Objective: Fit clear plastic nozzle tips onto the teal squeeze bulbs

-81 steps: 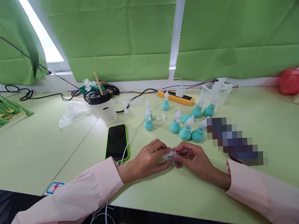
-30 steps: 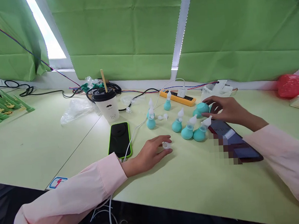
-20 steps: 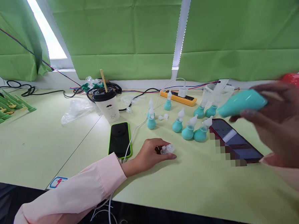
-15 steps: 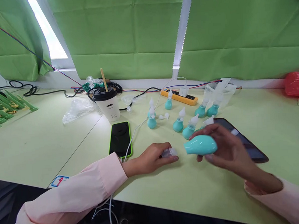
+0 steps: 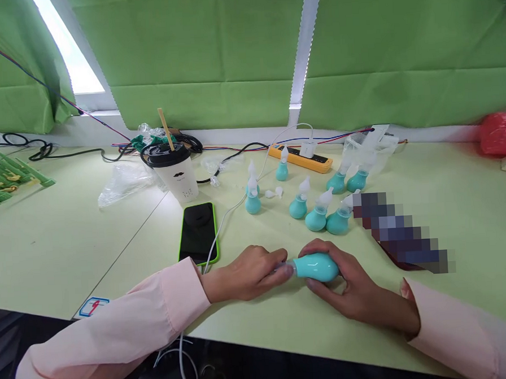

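Note:
My right hand (image 5: pixel 354 280) is wrapped round a glossy teal squeeze bulb (image 5: pixel 317 267), which lies on its side with the neck to the left. Between the thumb and fingers of my left hand (image 5: pixel 252 272) is a small clear plastic piece, mostly hidden by them. Its visible end meets the bulb's neck; whether it sits inside cannot be made out. Behind my hands stand several teal bulbs with clear tips, like nasal aspirators, among them one tilted bulb aspirator (image 5: pixel 338 222) and another upright one (image 5: pixel 252 202). Two loose white tips (image 5: pixel 274 193) lie among them.
A phone in a green case (image 5: pixel 198 232) and a white lidded cup (image 5: pixel 178 179) with a straw are at left. An orange power strip (image 5: pixel 319 164) lies at the back, a dark, partly blurred tablet (image 5: pixel 397 233) at right. A white cable (image 5: pixel 229 213) crosses the table.
My right hand has brought the teal bulb down and left, so its neck now meets the clear piece in my left hand. My left hand has closed further over that piece.

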`<state>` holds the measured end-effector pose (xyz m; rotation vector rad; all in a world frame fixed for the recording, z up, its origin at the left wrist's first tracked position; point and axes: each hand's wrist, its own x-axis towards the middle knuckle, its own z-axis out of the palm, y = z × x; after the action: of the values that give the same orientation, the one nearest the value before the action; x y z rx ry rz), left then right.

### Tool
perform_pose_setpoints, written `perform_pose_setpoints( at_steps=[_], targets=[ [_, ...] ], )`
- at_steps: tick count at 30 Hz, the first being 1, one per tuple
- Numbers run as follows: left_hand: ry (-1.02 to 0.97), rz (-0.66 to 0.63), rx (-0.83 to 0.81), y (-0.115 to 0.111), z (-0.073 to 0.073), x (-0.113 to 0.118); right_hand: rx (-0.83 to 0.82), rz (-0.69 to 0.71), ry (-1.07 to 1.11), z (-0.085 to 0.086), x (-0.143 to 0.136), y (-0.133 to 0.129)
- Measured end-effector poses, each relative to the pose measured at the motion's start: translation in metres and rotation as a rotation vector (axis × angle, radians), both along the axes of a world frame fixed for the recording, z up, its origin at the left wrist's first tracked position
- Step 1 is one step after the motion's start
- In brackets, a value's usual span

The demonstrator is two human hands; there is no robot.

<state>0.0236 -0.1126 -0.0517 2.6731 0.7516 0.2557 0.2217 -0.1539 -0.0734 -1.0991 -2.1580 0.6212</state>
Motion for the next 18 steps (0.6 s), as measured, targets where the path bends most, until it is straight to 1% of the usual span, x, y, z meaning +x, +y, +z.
perform_pose_setpoints(
  at_steps=[2,5,7,8,10,12,15,18],
  targets=[
    [0.017,0.054,0.132,-0.002,-0.001,-0.002,0.109,0.040,-0.034,-0.004,-0.005,0.003],
    [0.012,0.135,0.315,-0.004,-0.008,-0.006,0.311,0.062,-0.102,-0.011,-0.011,0.008],
    [-0.036,0.141,0.403,-0.003,-0.014,-0.009,0.424,0.062,-0.168,-0.015,-0.014,0.013],
    [-0.076,0.136,0.442,-0.002,-0.017,-0.011,0.451,0.065,-0.194,-0.016,-0.015,0.015],
    [-0.158,0.133,0.502,0.000,-0.022,-0.014,0.424,0.072,-0.209,-0.019,-0.016,0.019],
    [-0.193,0.147,0.546,0.000,-0.024,-0.016,0.314,0.054,-0.167,-0.020,-0.018,0.022],
    [-0.178,0.163,0.666,0.000,-0.027,-0.018,0.154,-0.046,-0.033,-0.021,-0.024,0.021],
    [-0.174,0.192,0.769,0.000,-0.029,-0.018,0.010,-0.141,0.070,-0.016,-0.032,0.016]
  ],
)
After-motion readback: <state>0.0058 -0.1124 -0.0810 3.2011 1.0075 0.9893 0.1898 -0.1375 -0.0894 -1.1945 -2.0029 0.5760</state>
